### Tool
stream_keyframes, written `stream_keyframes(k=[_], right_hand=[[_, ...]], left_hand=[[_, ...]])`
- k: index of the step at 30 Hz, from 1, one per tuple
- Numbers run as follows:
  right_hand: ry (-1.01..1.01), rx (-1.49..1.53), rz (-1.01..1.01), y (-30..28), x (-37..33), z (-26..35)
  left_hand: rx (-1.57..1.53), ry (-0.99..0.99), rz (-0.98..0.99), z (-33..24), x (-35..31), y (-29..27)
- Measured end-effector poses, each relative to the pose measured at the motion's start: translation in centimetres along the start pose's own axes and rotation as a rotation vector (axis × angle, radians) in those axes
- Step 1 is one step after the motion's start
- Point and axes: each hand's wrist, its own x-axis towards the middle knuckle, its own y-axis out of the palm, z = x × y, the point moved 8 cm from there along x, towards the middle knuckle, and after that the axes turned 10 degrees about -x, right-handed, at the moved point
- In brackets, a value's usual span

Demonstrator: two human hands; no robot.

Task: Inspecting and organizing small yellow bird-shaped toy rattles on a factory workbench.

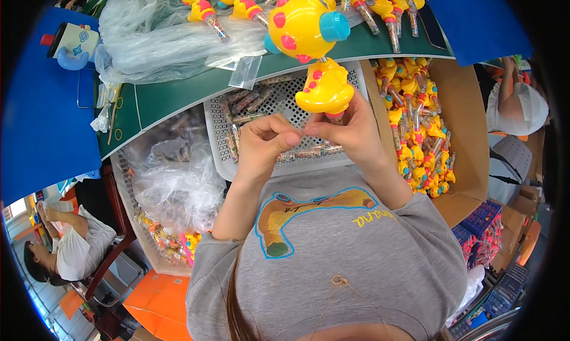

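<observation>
My right hand (359,130) grips the pink neck at the bottom of a yellow toy duck (323,90) and holds it upright. Its big yellow head has pink spots and a blue snout, and rises above the body close to the camera. My left hand (264,140) is closed in a pinch, its fingertips meeting the right hand's just below the toy. What the left fingers hold, if anything, is too small to make out. Under both hands sits a white plastic basket (215,140) with clear tubes of colourful candy (242,102) inside.
A cardboard box (469,139) of finished-looking yellow toys stands at the right. To the left, another box holds clear plastic bags (178,181). On the green table (178,94) lie plastic sheeting (142,38), more toys (205,14) and a phone (432,26). Other people sit at both sides.
</observation>
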Motion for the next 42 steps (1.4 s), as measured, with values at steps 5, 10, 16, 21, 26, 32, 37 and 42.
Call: stream_keyframes(k=[5,10,16,21,26,32,37,42], right_hand=[[0.006,-0.02,-0.046,-0.6,-0.2,0.4],[-0.025,-0.016,-0.025,-0.3,-0.1,0.4],[-0.02,-0.003,-0.026,0.0,0.0,0.4],[0.049,-0.014,-0.06,-0.7,-0.1,0.2],[0.005,-0.005,-0.033,-0.1,0.0,0.1],[-0.012,-0.016,-0.029,-0.1,0.0,0.1],[-0.004,-0.043,-0.053,-0.5,-0.1,0.3],[0.001,-0.023,-0.1,-0.9,-0.2,0.7]], left_hand=[[0.082,-0.032,-0.08,0.1,0.3,0.4],[0.28,0.0,-0.009,-0.3,0.0,0.5],[0.178,-0.005,0.04,0.1,0.1,0.5],[0.375,0.209,-0.14,-1.8,-0.1,0.4],[0.228,0.087,0.0,-1.0,-0.1,0.4],[0.052,0.076,-0.045,-0.1,0.4,0.8],[0.275,0.001,-0.012,-1.0,0.3,1.2],[0.171,-0.084,0.014,-0.5,0.1,0.9]])
